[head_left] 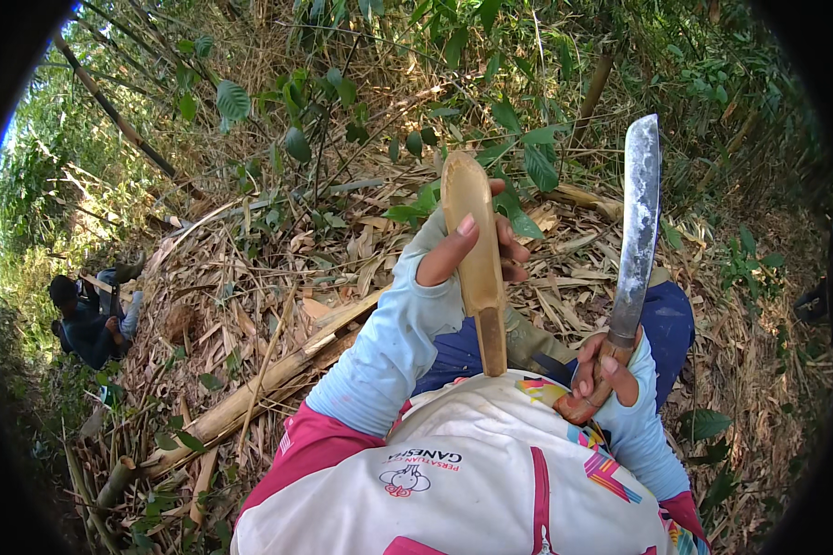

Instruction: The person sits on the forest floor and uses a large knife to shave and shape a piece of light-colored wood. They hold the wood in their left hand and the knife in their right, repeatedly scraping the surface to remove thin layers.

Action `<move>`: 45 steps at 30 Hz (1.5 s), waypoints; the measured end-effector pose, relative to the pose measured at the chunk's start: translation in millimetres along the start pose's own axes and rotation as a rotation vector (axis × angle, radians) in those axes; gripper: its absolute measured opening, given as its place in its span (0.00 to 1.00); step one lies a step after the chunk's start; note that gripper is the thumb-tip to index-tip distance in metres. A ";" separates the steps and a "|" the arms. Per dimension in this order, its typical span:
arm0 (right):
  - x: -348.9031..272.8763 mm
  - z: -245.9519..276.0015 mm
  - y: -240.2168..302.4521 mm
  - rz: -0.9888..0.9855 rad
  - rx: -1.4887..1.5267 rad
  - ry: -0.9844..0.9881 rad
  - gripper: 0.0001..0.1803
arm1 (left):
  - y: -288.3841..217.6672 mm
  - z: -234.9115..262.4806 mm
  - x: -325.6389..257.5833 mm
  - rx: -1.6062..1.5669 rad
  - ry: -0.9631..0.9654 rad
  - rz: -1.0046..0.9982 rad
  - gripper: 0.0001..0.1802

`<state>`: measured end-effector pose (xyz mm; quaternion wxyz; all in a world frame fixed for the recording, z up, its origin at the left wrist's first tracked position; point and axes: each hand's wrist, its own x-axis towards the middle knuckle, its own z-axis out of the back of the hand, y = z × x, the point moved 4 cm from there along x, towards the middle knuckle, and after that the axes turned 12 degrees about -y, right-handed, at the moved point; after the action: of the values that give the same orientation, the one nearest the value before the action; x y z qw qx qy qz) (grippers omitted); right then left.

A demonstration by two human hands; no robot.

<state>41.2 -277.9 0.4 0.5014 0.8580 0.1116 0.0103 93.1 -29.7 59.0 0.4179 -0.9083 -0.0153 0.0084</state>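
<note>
In my left hand (448,253) is a carved bamboo piece (477,245), shaped like a scoop with a rounded top and a narrow lower end. My thumb lies across its front while the fingers wrap behind it. It stands almost upright, its narrow end down by my shirt. My right hand (611,368) grips the wooden handle of a machete (637,222). The long, worn grey blade points up and leans slightly right, apart from the bamboo. Light blue sleeves cover both my forearms.
Dry leaves and bamboo shavings (342,264) cover the ground. A long split bamboo pole (268,384) lies to my left, near a cut bamboo stub (118,481). Farther left, another person (97,319) sits. Leafy stems (319,120) and thicket rise ahead.
</note>
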 end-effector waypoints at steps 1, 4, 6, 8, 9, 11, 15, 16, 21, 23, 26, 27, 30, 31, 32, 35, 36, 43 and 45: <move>-0.3 -1.5 2.5 0.024 -0.032 0.024 0.24 | -5.4 -1.6 -1.8 0.021 0.007 -0.043 0.38; -0.5 -4.8 6.4 0.055 -0.042 0.087 0.24 | -8.1 -1.3 -3.6 0.009 0.038 -0.120 0.43; 3.5 -4.7 3.4 0.021 0.065 0.119 0.26 | -3.5 4.7 -1.9 -0.031 0.109 -0.158 0.49; -1.2 -14.2 13.3 0.060 -0.074 0.130 0.25 | 1.0 13.3 0.3 -0.075 0.228 -0.200 0.57; -3.8 -17.4 16.7 0.083 -0.144 0.124 0.26 | 0.1 11.4 -0.9 -0.028 0.196 -0.225 0.61; -12.8 -10.3 11.0 0.117 -0.354 0.178 0.28 | -4.9 0.3 -9.6 0.066 0.133 -0.274 0.68; -26.8 -7.6 9.9 0.499 -0.916 0.325 0.33 | -14.9 -15.8 -27.6 0.056 -0.006 -0.288 0.75; -30.6 -15.5 15.1 0.529 -0.927 0.312 0.30 | -17.7 -17.4 -30.0 0.061 -0.001 -0.275 0.76; -37.8 -24.3 26.3 0.637 -1.118 0.376 0.31 | -21.5 -22.0 -36.2 0.111 0.113 -0.296 0.77; -39.7 -25.1 26.8 0.672 -1.138 0.374 0.31 | -24.0 -28.7 -42.6 0.133 0.087 -0.274 0.80; -41.1 -26.1 25.4 0.720 -1.140 0.387 0.31 | -25.4 -27.7 -47.1 0.162 0.068 -0.244 0.83; -41.3 -26.4 25.4 0.724 -1.135 0.391 0.31 | -24.6 -26.4 -47.4 0.168 0.076 -0.242 0.83; -41.4 -28.2 25.5 0.733 -1.140 0.381 0.32 | -22.8 -22.7 -50.1 0.177 0.099 -0.245 0.82; -41.6 -28.8 25.5 0.735 -1.145 0.375 0.32 | -22.2 -22.2 -51.9 0.172 0.097 -0.244 0.80; -42.0 -28.5 24.5 0.723 -1.142 0.380 0.33 | -21.1 -22.5 -54.6 0.158 0.076 -0.237 0.77; -43.1 -27.6 21.1 0.704 -1.139 0.378 0.36 | -16.8 -19.5 -55.1 0.129 0.037 -0.217 0.74; -43.5 -28.9 20.6 0.710 -1.135 0.373 0.37 | -15.3 -18.4 -55.3 0.127 0.030 -0.214 0.74; -45.4 -34.8 19.3 0.658 -1.168 0.351 0.42 | -1.5 -6.6 -50.2 0.144 -0.055 -0.219 0.73; -46.8 -35.6 18.1 0.663 -1.189 0.334 0.42 | -1.5 -8.0 -51.2 0.174 -0.116 -0.236 0.72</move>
<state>-5.7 -265.3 38.1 0.8322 0.4140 -0.1048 0.3537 42.1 -36.5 65.4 0.4915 -0.8586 -0.1453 0.0128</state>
